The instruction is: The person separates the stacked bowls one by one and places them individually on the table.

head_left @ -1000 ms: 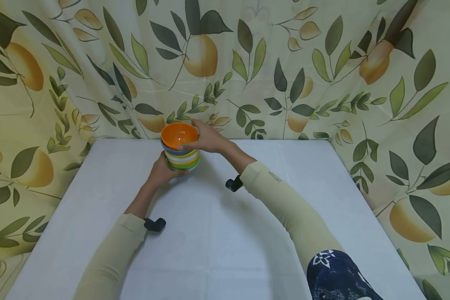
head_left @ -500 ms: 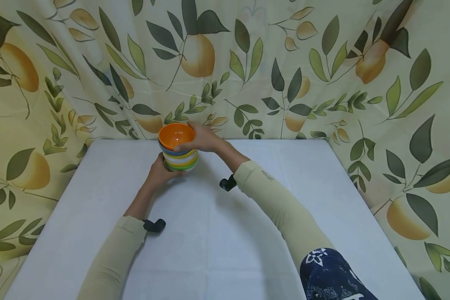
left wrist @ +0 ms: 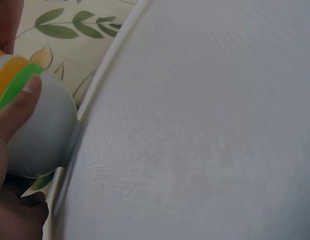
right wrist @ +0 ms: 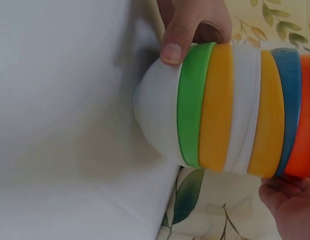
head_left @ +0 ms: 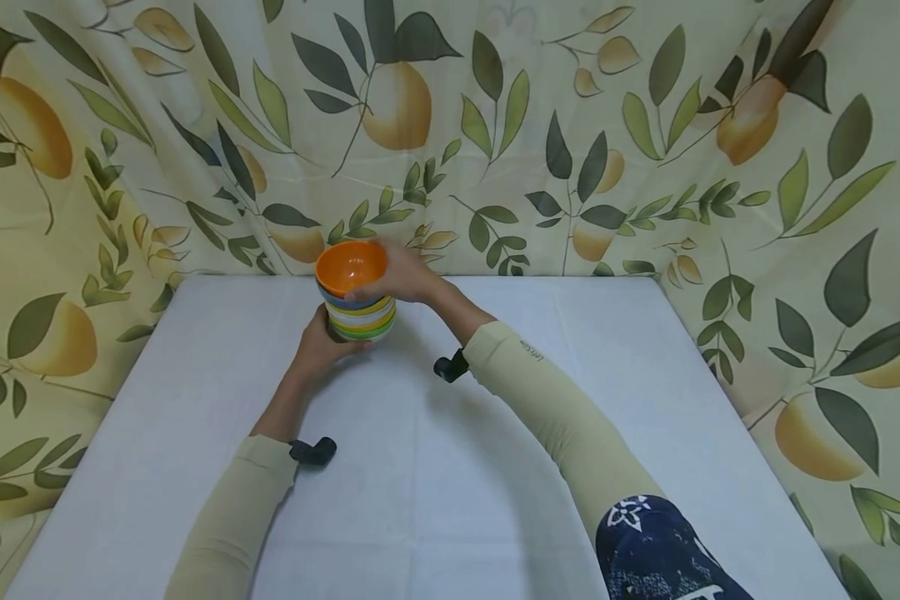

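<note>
A stack of nested bowls stands near the far edge of the table, left of the middle in the head view. On top is an orange bowl [head_left: 348, 265]; below it show blue, yellow, white, yellow and green bands. A rounded white bowl bottom [right wrist: 157, 107] forms the base. My left hand [head_left: 321, 346] holds the base from the left, its thumb lying across the white bowl in the left wrist view. My right hand [head_left: 407, 273] grips the orange bowl at its right side, thumb at the near side. Whether the base touches the table, I cannot tell.
A white cloth covers the table [head_left: 435, 467]. Right behind its far edge hangs a curtain [head_left: 495, 167] printed with fruit and leaves. Small black cameras sit on the left wrist [head_left: 313, 452] and the right wrist [head_left: 450, 367].
The right forearm has shifted slightly left, and the head view has moved a little. Both hands keep their hold on the bowls, which stay stacked.
</note>
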A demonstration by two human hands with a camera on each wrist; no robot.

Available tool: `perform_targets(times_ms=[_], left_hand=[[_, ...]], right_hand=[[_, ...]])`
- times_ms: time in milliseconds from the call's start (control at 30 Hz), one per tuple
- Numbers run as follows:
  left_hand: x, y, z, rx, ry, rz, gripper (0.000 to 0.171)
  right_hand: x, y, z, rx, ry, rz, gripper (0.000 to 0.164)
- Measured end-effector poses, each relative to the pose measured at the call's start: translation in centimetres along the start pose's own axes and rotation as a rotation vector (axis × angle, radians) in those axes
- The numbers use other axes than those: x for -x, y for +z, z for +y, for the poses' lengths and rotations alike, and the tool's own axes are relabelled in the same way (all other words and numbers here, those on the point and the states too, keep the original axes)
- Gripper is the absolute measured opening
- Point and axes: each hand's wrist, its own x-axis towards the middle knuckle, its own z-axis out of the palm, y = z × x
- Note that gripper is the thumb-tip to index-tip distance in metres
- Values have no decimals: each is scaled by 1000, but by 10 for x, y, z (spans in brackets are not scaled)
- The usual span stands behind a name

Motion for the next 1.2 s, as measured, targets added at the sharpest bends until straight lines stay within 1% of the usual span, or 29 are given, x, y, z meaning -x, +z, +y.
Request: perform_targets(times_ms=[233, 367, 533, 700, 800, 933, 1067, 1200], left_hand=[[0, 2, -2, 13, -12, 18, 103], [1, 3, -3, 12, -23, 35, 102], [1, 3, -3, 0, -32, 38, 105], [0, 2, -3, -18, -36, 48, 106], [0, 2, -3, -18, -33, 59, 105], [1, 3, -4, -19, -36, 69, 106], [2, 5, -4, -16, -39, 72, 108], [2, 7, -4, -7, -34, 79, 109]], right_hand=[[3, -2, 0, -52, -5, 30, 102], [6, -5, -1, -75, -26, 60, 102], [15, -17, -6, -121, -67, 118, 100], [28, -32, -3, -200, -100, 206, 92], [36, -38, 4, -228, -106, 250, 88], [46, -41, 19, -241, -59, 285, 88], [55, -39, 37, -263, -14, 299, 84], [62, -37, 56, -263, 37, 315, 84]])
